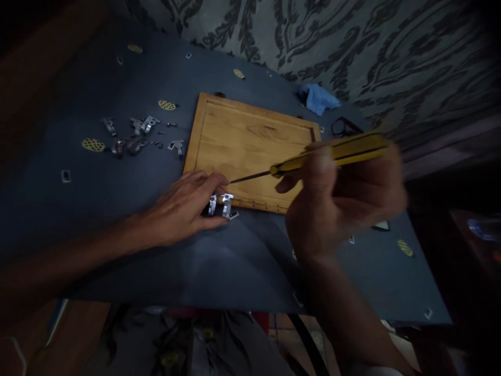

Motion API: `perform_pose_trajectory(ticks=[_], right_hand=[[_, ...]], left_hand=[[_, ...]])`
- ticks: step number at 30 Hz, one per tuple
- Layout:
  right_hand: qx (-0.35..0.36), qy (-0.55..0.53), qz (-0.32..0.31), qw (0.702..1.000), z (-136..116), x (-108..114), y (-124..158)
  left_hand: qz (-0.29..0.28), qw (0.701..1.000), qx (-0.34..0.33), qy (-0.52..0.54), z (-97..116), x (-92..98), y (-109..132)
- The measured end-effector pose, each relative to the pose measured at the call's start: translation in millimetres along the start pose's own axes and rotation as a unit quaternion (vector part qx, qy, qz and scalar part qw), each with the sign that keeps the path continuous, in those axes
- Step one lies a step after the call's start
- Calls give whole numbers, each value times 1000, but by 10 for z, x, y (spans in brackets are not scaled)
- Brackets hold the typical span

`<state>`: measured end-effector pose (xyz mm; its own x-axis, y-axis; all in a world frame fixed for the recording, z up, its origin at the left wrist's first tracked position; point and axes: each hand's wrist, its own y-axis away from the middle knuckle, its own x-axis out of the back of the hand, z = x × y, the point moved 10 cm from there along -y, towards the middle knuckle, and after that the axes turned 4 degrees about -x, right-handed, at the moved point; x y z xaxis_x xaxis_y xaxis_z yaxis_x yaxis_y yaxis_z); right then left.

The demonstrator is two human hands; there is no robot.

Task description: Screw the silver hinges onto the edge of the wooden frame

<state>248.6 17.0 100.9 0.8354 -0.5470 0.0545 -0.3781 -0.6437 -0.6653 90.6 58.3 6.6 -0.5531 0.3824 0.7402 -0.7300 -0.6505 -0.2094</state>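
Note:
A wooden board (250, 136) with a raised rim lies on the blue-grey table. Two shiny metal brackets (226, 204) stand at its near left edge, one partly hidden by my fingers. My left hand (191, 203) curls round that corner, its fingers on the board and its thumb in front of the brackets. In my right hand (336, 193) is a screwdriver (329, 156) with a yellow and black handle, gripped in closed fingers. Its thin shaft points left, and the tip is close to my left index finger, above the brackets. Whether the tip touches anything, I cannot tell.
Left of the board lie several loose metal brackets (136, 141) and small screws (158, 144). A single bracket (178, 147) is beside the board's left edge. At the back right are a blue cloth (320, 99) and a black looped object (345, 126), against the patterned wall (313, 42).

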Motion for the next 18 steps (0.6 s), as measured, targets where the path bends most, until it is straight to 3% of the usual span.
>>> perform_pose_trajectory(ticks=[2, 8, 18], right_hand=[[-3, 3, 18, 1000, -23, 48, -30], [-33, 45, -72, 996, 102, -112, -28], [-63, 65, -102, 991, 230, -183, 27]], left_hand=[[1, 1000, -1, 4, -6, 1, 5], [4, 1000, -4, 7, -2, 15, 4], [12, 1000, 2, -5, -10, 6, 7]])
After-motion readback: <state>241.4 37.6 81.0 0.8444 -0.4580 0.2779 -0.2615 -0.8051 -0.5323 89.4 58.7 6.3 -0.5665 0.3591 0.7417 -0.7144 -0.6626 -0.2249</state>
